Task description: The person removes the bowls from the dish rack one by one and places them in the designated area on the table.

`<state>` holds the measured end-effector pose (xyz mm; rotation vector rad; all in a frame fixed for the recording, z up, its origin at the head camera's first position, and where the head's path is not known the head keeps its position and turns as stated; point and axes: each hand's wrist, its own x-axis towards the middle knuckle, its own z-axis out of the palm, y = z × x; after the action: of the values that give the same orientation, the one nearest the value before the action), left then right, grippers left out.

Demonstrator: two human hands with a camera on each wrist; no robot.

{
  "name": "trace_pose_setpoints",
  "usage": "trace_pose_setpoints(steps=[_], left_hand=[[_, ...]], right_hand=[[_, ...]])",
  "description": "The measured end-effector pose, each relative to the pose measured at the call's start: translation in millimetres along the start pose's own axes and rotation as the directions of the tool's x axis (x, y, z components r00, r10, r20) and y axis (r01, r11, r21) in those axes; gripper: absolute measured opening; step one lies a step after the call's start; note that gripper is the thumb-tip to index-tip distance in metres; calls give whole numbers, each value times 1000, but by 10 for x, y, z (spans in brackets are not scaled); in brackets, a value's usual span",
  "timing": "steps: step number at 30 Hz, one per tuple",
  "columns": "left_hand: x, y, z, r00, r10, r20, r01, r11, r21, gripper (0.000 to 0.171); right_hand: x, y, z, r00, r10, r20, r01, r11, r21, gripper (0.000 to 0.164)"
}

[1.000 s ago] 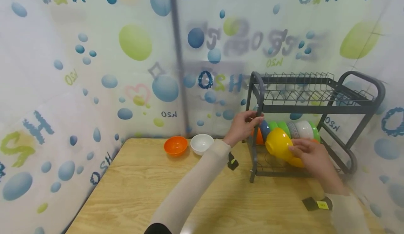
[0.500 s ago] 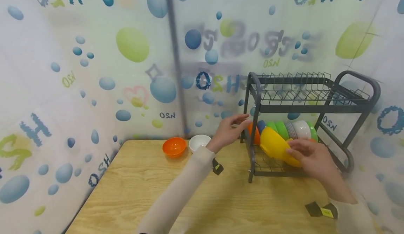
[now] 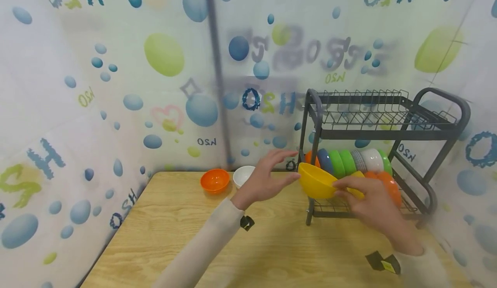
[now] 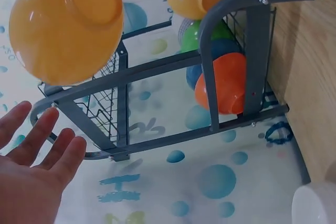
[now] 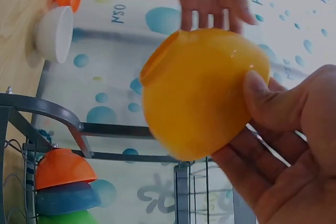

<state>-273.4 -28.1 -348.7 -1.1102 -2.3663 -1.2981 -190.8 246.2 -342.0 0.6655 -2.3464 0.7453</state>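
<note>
A yellow bowl [image 3: 316,184] is held in the air in front of the rack's left post. My right hand [image 3: 374,204] pinches its right rim, with the thumb [image 5: 258,90] on the outer side in the right wrist view. Facing it from the left, my left hand [image 3: 264,178] has its fingers extended and spread. In the left wrist view a gap shows between those fingers [image 4: 47,121] and the yellow bowl [image 4: 58,35]. The dark grey two-tier dish rack [image 3: 388,134] stands behind my right hand, which partly hides another yellow bowl [image 3: 358,184] on its lower tier.
On the lower tier, green bowls [image 3: 341,163], a blue one [image 3: 325,162], a white one [image 3: 372,161] and orange ones [image 3: 389,188] stand on edge. An orange bowl [image 3: 215,181] and a white bowl [image 3: 242,176] sit on the wooden table [image 3: 174,236] against the wall.
My right hand has brought the yellow bowl leftward out from the rack's lower tier and tipped it more upright. My left hand has left the rack post, moving left and down.
</note>
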Motion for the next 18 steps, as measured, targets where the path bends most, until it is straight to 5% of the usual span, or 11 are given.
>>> trace_pose_setpoints(steps=[5, 11, 18], left_hand=[[-161, 55, -35, 992, 122, 8, -122, 987, 108, 58], [-333, 98, -59, 968, 244, 60, -250, 958, 139, 50], [-509, 137, -94, 935, 321, 149, -347, 913, 214, 34]], right_hand=[[24, -57, 109, 985, -174, -5, 174, 984, 38, 39], [46, -129, 260, 948, -317, -15, 317, 943, 97, 45], [40, -187, 378, 917, -398, 35, 392, 913, 114, 51]])
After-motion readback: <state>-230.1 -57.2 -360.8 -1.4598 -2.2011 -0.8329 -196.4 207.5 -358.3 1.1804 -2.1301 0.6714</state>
